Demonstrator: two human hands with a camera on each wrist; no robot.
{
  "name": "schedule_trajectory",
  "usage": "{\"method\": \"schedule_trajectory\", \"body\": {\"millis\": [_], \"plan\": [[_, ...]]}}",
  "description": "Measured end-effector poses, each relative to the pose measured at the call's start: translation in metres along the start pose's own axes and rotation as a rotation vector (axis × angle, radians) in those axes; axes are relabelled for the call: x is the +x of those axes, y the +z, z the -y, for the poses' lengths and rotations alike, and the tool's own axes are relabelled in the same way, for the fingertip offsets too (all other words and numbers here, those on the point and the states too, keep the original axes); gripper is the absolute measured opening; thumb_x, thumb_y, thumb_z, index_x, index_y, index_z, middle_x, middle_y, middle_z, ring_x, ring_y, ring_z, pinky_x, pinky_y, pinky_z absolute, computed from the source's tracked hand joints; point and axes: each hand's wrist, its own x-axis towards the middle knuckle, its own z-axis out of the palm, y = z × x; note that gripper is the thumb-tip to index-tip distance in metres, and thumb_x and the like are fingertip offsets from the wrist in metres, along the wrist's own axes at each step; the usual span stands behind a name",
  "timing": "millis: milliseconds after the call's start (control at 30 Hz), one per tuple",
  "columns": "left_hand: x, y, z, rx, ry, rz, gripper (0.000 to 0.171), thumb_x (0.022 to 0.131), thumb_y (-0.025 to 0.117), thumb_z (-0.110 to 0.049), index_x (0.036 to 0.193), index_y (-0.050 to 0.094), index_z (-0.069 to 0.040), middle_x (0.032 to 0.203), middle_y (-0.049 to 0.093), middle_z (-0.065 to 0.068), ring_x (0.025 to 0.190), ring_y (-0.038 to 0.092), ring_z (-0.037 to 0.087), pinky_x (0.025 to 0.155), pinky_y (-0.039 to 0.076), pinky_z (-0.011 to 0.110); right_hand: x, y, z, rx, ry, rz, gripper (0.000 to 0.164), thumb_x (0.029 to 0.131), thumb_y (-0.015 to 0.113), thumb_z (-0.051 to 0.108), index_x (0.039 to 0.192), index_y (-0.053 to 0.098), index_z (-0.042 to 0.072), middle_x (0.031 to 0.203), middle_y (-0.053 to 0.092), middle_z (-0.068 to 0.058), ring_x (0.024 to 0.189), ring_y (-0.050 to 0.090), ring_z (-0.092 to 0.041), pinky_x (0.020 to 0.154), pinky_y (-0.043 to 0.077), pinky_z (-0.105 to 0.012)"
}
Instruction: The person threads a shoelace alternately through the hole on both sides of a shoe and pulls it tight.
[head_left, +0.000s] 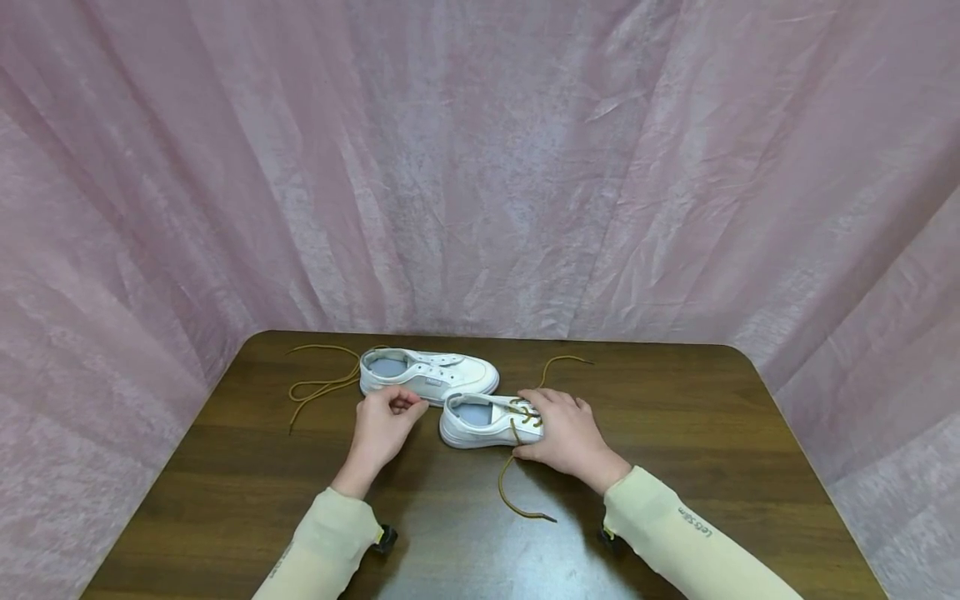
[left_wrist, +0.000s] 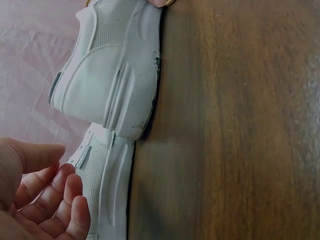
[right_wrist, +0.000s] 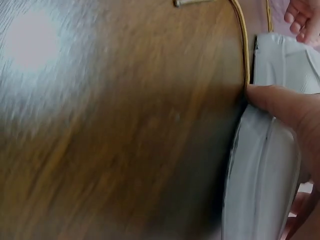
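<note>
My right hand [head_left: 564, 431] spans the toe end of the nearer white sneaker [head_left: 480, 421], thumb on its near side and fingers over the far side. Brown-yellow lace crosses this sneaker's eyelets. One loose lace end [head_left: 504, 492] curves toward the near edge, passing by the right thumb [right_wrist: 275, 100] in the right wrist view. My left hand [head_left: 386, 423] hovers beside the heel of that sneaker, in front of the farther white sneaker [head_left: 468, 373]. Its fingers [left_wrist: 62, 195] are loosely curled with nothing visible in them. The farther sneaker has bare eyelets.
A loose brown-yellow shoelace [head_left: 330, 385] lies in loops left of the farther sneaker. Another lace end [head_left: 564, 358] extends toward the back, right of the sneakers. The dark wooden table [head_left: 675, 400] ends at the back against a pink curtain [head_left: 480, 167].
</note>
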Motion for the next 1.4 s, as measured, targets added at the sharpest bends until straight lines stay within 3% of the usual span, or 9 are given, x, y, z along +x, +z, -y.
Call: {"method": "schedule_trajectory", "body": {"millis": [267,633,933,1133,1233,1400], "plan": [[0.000,0.000,0.004,0.015,-0.005,-0.001,0.011,0.075,0.077,-0.023,0.073,0.069,-0.017,0.069,0.067,-0.002,0.063,0.061,0.010,0.060,0.048,0.021,-0.003,-0.010,-0.016,-0.006,-0.006,0.002,0.089,0.053,0.080,0.062,0.132,0.048,0.038,0.127,0.056,0.006,0.113,0.053,-0.021,0.089,0.039,-0.055],[0.002,-0.003,0.004,0.000,-0.015,0.000,0.011,0.075,0.078,-0.022,0.072,0.068,-0.016,0.068,0.067,-0.001,0.063,0.061,0.012,0.059,0.049,0.021,0.001,-0.032,-0.075,0.011,0.065,0.001,0.089,0.056,0.084,0.052,0.135,0.048,0.032,0.133,0.054,0.000,0.116,0.053,-0.031,0.079,0.042,-0.058],[0.001,-0.001,0.001,-0.002,-0.024,0.012,0.011,0.075,0.078,-0.023,0.073,0.069,-0.017,0.068,0.067,-0.002,0.062,0.060,0.009,0.059,0.048,0.021,0.030,-0.038,-0.089,-0.004,-0.002,0.010,0.087,0.060,0.087,0.037,0.136,0.049,0.021,0.138,0.049,-0.012,0.125,0.045,-0.038,0.097,0.026,-0.071],[0.000,-0.002,0.006,-0.005,-0.031,0.013,0.012,0.075,0.078,-0.023,0.073,0.068,-0.016,0.068,0.066,-0.001,0.062,0.060,0.009,0.059,0.048,0.021,0.048,-0.033,-0.093,-0.025,-0.100,-0.080,0.083,0.059,0.088,0.024,0.133,0.051,0.011,0.133,0.053,-0.015,0.122,0.048,-0.036,0.100,0.035,-0.057],[0.000,-0.002,0.008,-0.001,-0.035,0.011,0.012,0.076,0.077,-0.024,0.073,0.068,-0.016,0.069,0.066,-0.001,0.063,0.060,0.010,0.060,0.048,0.021,0.053,-0.032,-0.092,-0.074,-0.074,-0.101,0.081,0.060,0.087,0.027,0.132,0.052,0.014,0.132,0.054,-0.010,0.121,0.048,-0.033,0.095,0.038,-0.055],[0.005,-0.001,0.010,0.002,-0.033,0.013,0.012,0.076,0.078,-0.024,0.073,0.068,-0.017,0.069,0.066,-0.002,0.064,0.060,0.010,0.060,0.048,0.021,0.055,-0.033,-0.093,-0.160,0.067,-0.102,0.076,0.065,0.082,0.042,0.131,0.053,0.021,0.130,0.054,-0.006,0.115,0.049,-0.034,0.082,0.037,-0.055]]}}
